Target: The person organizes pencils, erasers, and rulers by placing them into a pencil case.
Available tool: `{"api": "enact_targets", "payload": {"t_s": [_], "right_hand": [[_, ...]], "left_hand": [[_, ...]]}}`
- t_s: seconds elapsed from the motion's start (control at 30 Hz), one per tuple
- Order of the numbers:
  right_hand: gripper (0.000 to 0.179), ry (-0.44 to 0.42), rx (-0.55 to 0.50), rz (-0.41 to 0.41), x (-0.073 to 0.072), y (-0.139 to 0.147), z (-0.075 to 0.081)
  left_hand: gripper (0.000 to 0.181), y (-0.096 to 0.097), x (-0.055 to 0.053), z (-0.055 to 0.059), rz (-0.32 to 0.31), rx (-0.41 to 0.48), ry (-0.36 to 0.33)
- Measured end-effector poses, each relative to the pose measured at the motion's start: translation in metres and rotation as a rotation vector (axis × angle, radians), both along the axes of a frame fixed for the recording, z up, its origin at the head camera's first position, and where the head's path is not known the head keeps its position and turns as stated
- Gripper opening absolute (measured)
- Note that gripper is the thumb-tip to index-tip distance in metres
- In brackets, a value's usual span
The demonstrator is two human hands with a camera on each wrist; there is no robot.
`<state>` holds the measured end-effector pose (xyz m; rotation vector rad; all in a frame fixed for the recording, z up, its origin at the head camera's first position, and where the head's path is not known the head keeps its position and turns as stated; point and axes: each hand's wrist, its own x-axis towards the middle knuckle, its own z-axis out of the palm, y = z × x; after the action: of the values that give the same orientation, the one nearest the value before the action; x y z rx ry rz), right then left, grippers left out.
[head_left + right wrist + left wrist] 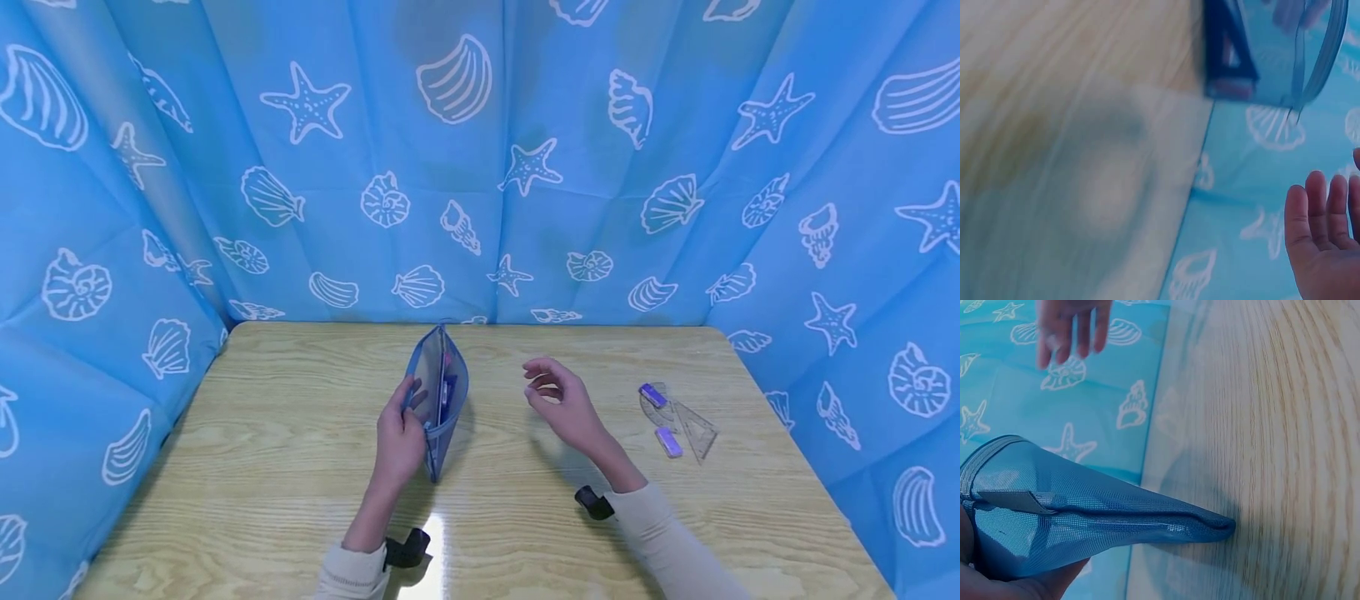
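While I watch through the head camera, one wooden table [285, 467] lies beneath one blue mesh pouch [431, 373], at eleven o'clock from the table's middle, mouth gaping, with a dark-blue piece [449, 395] inside. I see the left hand [401, 435] gripping its side; the right hand [567, 406], at three o'clock, is loosely curved and empty. Beyond lie at least one clear triangle [698, 432], one protractor [663, 417] and two purple-white blocks [669, 442].
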<state>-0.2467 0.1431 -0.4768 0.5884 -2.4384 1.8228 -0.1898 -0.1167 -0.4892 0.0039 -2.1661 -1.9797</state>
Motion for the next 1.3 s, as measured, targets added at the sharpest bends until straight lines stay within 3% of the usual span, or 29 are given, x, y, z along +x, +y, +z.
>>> {"api": "enact_targets", "payload": {"t_s": [0.23,0.63,1.3], "right_hand": [[0.029,0.035,0.059,-0.056,0.009,0.055,-0.012],[0.033,0.059,0.169,-0.184,0.028,0.135,-0.023],[0.045,0.023,0.345,-0.258,0.037,0.189,-0.029]], "left_hand": [[0.056,0.000,0.002,0.002,0.036,0.002,-0.016],[0.056,0.003,0.003,0.004,-0.005,0.006,-0.021],[0.054,0.005,0.001,0.005,-0.012,-0.008,-0.032]]}}
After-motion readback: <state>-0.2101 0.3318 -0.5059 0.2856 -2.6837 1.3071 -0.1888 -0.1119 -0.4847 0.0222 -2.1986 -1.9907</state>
